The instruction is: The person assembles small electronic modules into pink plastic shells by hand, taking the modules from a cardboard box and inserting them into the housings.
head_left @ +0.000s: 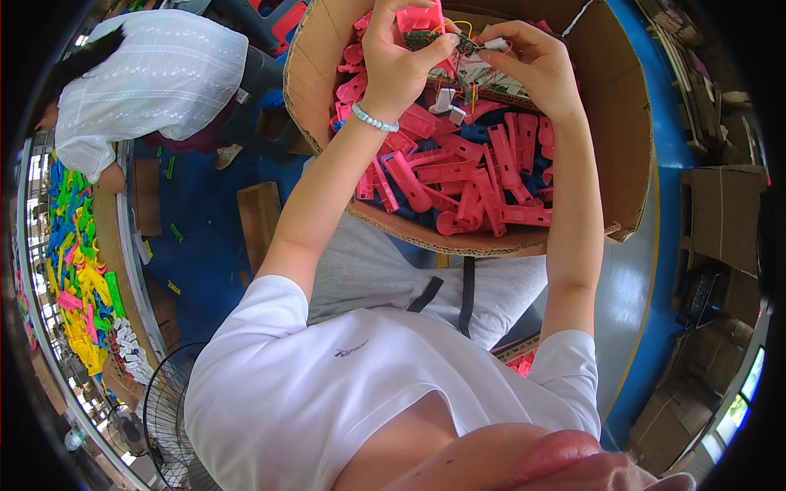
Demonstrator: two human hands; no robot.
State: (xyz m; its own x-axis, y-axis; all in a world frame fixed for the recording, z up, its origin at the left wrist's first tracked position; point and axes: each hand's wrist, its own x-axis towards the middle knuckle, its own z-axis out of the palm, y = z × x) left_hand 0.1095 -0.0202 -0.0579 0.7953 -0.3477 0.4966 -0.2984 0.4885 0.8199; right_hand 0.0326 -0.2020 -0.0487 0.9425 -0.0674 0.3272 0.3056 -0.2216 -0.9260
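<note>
My left hand (395, 72), with a beaded bracelet at the wrist, is closed around a pink plastic housing (420, 18). A small green circuit board (421, 38) shows at that housing, and thin yellow and red wires (463, 26) run from it. Between the fingertips of my right hand (538, 72) is a small white part (494, 44) on these wires. Both hands are over a big cardboard box (610, 123). Below them hang small white connectors (443, 101). Pink plastic pieces (458, 172) fill the box in a jumble, some blue ones among them.
On the left a long table (123, 270) bears heaps of yellow, green, blue and pink plastic parts (82, 278). A person in a white top (164, 69) is beside it. A black wire fan guard (168, 409) stands near my left side. Cardboard cartons (725, 217) line the right.
</note>
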